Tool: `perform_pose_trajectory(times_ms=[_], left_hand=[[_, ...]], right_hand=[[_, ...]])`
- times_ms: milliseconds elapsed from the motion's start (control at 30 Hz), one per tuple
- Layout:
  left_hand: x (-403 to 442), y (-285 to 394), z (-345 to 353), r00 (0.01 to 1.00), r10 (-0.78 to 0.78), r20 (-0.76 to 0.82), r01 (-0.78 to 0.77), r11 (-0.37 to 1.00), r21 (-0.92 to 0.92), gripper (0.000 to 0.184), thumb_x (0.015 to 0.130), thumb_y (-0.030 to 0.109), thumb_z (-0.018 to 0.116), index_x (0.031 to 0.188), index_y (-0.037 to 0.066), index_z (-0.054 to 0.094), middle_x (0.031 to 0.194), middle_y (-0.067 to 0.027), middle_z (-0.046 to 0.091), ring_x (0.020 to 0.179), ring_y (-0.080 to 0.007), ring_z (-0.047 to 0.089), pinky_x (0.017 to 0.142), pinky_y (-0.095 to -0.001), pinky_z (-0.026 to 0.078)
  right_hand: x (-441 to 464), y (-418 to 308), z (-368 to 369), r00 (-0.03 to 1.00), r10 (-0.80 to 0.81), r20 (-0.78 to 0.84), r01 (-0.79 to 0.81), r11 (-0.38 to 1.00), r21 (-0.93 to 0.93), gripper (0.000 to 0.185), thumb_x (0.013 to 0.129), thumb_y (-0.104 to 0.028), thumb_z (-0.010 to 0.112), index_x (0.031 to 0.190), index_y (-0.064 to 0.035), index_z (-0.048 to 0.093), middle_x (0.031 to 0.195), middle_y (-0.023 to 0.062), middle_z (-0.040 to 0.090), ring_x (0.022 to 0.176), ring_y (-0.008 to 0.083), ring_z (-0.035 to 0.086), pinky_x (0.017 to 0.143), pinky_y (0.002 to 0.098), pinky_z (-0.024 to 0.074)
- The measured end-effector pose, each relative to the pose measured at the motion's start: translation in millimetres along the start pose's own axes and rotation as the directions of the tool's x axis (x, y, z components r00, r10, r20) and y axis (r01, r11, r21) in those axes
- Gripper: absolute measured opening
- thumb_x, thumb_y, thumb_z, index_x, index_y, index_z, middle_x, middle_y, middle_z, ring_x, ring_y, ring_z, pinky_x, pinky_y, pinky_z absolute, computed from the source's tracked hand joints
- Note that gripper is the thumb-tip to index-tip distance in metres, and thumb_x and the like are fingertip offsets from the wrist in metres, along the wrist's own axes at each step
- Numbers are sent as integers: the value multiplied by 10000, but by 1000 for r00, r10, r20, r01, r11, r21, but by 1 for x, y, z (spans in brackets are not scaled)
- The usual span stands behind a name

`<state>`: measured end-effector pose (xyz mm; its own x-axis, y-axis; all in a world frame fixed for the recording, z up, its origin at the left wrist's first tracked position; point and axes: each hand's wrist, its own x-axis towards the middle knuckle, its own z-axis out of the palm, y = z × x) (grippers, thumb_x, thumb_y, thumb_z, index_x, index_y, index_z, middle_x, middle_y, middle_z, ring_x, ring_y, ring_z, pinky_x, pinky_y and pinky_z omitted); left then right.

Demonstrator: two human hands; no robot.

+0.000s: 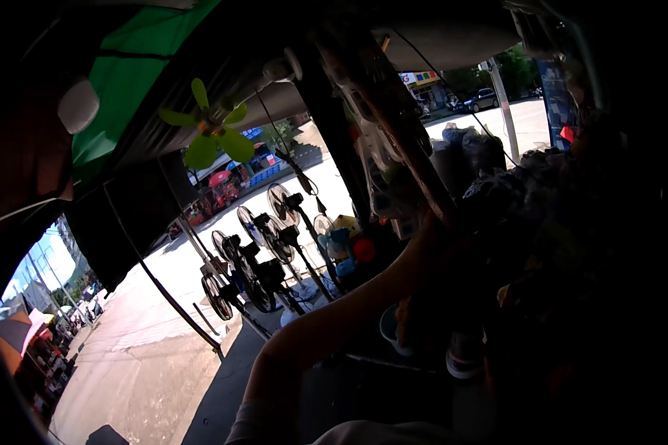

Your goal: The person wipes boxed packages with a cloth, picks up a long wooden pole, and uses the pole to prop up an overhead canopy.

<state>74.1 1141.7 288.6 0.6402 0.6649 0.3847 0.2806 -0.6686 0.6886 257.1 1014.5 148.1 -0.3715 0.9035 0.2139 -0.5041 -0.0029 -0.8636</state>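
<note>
My left arm rises from the bottom edge and bends at the elbow, the forearm stretching up to the right. Deep shadow covers my left hand, beside the lower end of a brown wooden pole. Its fingers do not show, so whether it touches or grips the pole is unclear. Packaged goods hang along the pole. Below the forearm are a light blue-green bowl-like container and a pale round object. My right hand is not in view.
Several standing fans are left of my forearm. A green-bladed ceiling fan hangs above them. A slanting thin pole stands at the shade's edge, by the sunlit pavement. Dark bagged goods are piled at right.
</note>
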Motion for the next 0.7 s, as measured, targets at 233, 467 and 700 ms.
perform_pose_trajectory(times_ms=[233,467,700], left_hand=[[18,1,-24,991,-19,-135,-6,982,-187,497,909,272,472,1310,48,281,1137,-63,467,1052,-144,455,885,-290,393],[11,3,-49,956,-107,-272,91,993,-71,513,892,295,487,1290,21,313,1121,-69,495,1020,-157,476,873,-290,399],[9,2,-46,904,-27,-428,81,991,108,445,850,144,520,1231,16,328,1086,-98,509,1007,-162,491,850,-288,411]], right_hand=[[22,20,-6,993,-69,-99,66,997,-40,413,869,-425,506,1084,-79,438,582,11,436,406,101,426,362,228,362],[54,36,5,988,-94,120,98,995,-26,433,875,-407,497,1080,-33,422,587,36,472,414,124,460,370,245,380],[72,36,7,890,-6,456,-183,911,369,438,899,-395,440,1084,-1,392,590,63,498,413,135,491,373,268,401]])
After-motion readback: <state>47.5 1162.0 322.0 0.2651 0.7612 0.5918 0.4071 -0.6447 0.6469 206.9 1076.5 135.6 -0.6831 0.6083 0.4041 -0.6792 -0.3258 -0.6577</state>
